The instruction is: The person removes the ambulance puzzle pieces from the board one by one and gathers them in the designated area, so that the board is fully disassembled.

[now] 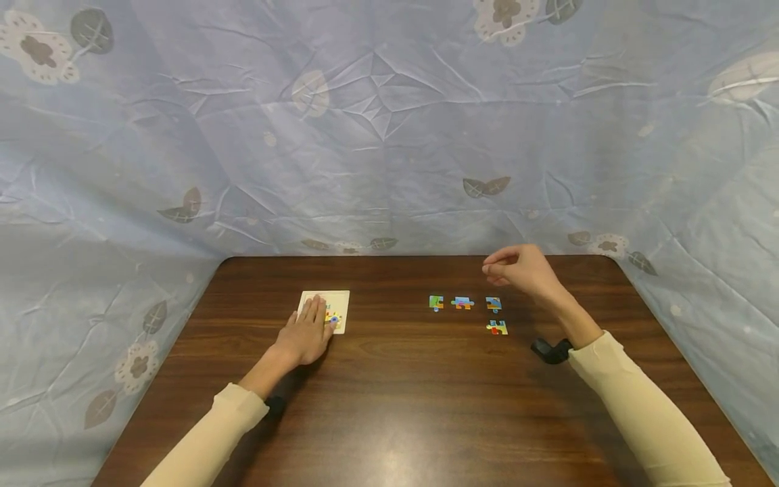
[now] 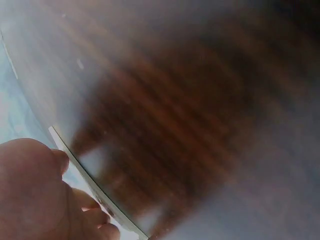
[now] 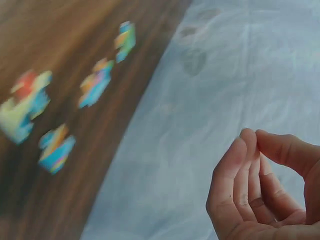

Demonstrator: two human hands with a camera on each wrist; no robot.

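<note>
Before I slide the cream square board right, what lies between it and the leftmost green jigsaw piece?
Bare wood-grain tabletop separates board and piece in the head view.

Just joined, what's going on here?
A person's left hand lies on a pale printed board on a wooden table. The right hand hovers, thumb and fingertips together, nothing visible between them. Four puzzle pieces lie apart: three in a row, one nearer the person.

At lower left, the fingers (image 2: 95, 217) of the left hand (image 2: 35, 195) rest on a thin, pale board (image 2: 116, 212), its edge slanting across the blurred, wood-grained table (image 2: 175, 120). Light blue cloth (image 2: 9, 95) shows beyond the table's edge.
</note>
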